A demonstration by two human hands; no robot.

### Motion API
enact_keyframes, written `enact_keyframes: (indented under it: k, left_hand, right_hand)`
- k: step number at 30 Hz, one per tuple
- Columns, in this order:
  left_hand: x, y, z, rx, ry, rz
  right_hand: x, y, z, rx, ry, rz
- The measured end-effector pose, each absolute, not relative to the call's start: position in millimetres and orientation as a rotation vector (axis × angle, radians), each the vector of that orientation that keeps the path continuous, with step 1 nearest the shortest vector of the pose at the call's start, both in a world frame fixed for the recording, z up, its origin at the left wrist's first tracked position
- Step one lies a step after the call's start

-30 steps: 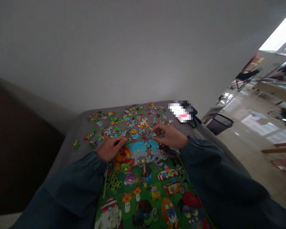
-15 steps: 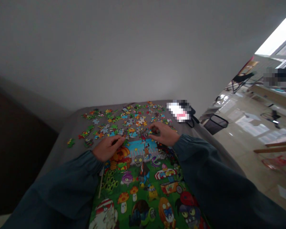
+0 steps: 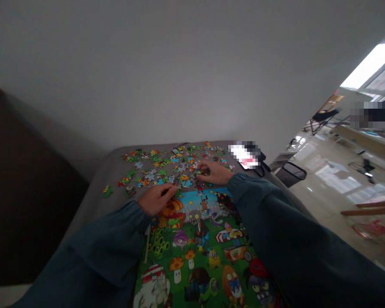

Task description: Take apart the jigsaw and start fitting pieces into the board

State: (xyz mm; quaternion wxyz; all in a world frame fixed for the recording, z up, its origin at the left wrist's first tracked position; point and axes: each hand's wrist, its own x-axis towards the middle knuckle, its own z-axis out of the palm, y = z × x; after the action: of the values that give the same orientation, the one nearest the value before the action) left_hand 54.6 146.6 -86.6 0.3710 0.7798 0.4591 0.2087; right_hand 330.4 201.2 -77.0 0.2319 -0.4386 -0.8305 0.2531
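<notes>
A cartoon jigsaw puzzle (image 3: 197, 252), largely joined, lies in front of me on a grey cloth-covered surface. My left hand (image 3: 156, 199) is at its upper left corner, thumb and index finger pinched together; whatever is between them is too small to make out. Past the top edge, my right hand (image 3: 215, 172) hovers low over loose puzzle pieces (image 3: 150, 176). Its fingers are curved, with thumb and index fingertips apart around the pieces. No piece can be seen clearly held there.
Loose pieces are scattered to the back wall (image 3: 179, 77). A blurred-out white and black item (image 3: 245, 155) lies at the back right of the grey cloth (image 3: 93, 192). Beyond the right edge stand a black mesh-like chair (image 3: 288, 173) and other furniture on a shiny floor.
The view has shifted, so the scene sits slightly more to the right. My right hand has moved a little farther up over the loose pieces. My left hand stays at the puzzle's corner.
</notes>
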Motion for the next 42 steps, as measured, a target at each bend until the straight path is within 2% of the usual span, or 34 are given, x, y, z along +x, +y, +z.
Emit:
enact_keyframes:
  k: [7,15,20,26,34,42]
  left_hand:
    - [55.0,145.4,-85.0,2.025,1.139,0.573]
    - [55.0,144.8,-83.6,2.045,1.143,0.590]
    - [55.4,144.5,-82.6,2.073,1.150,0.571]
    - [57.8,142.3,-80.5,2.098,1.171,0.539]
    - [59.5,143.7,-82.0,2.117,1.225,0.484]
    - [60.4,144.5,-80.9,2.131,1.244,0.492]
  right_hand:
    - [341.4,208.9,-77.9,-1.216,-1.941,0.869]
    - [374.8,197.6,-71.2,-1.322,-1.759,0.713]
    - [372.8,158.8,-61.6,-1.295,-2.008,0.633]
    - [345.1,107.2,-36.3,-1.024,-2.432,0.538]
    - [320.1,67.7,-27.4,-0.735,-2.789,0.893]
    - [314.8,65.1,-39.2,-0.773,-2.862,0.794]
